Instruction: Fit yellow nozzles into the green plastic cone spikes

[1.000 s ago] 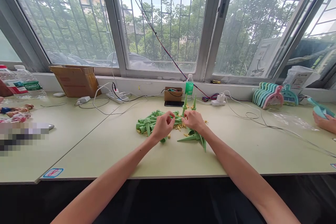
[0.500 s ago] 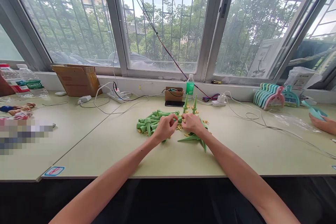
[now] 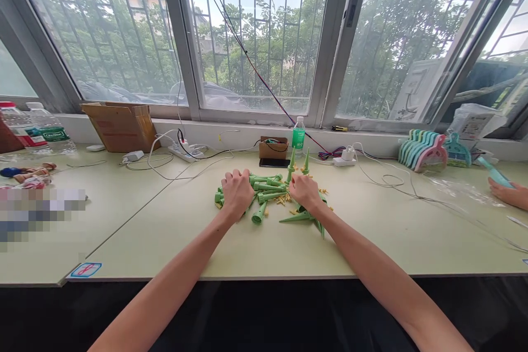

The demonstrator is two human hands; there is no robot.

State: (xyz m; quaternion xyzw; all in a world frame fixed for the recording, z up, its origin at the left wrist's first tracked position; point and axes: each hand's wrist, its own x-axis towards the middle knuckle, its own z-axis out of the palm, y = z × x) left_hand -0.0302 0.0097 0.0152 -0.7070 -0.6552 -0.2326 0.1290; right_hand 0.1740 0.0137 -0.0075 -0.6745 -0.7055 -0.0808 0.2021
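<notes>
A pile of short green plastic cones [image 3: 267,188] lies mid-table, with small yellow pieces [image 3: 284,199] scattered beside it. My left hand [image 3: 236,190] rests on the pile's left part, its fingers curled down into the cones. My right hand [image 3: 304,191] is closed at the pile's right edge, and what its fingertips hold is hidden. Two green spikes [image 3: 291,163] stand upright just beyond my right hand. A few long green spikes [image 3: 307,218] lie flat under my right wrist. One loose cone [image 3: 259,214] lies between my hands.
On the pale green table [image 3: 371,236] are a cardboard box [image 3: 119,126], a power strip [image 3: 185,151] with cables, a small brown box [image 3: 273,148], a phone [image 3: 273,163] and a green bottle [image 3: 297,135]. Pastel dustpans [image 3: 421,148] are stacked at the right. Another person's hand [image 3: 507,193] is at the far right.
My left hand has moved left from the middle of the pile onto its left part and curled shut there. My right hand has stayed nearly in place.
</notes>
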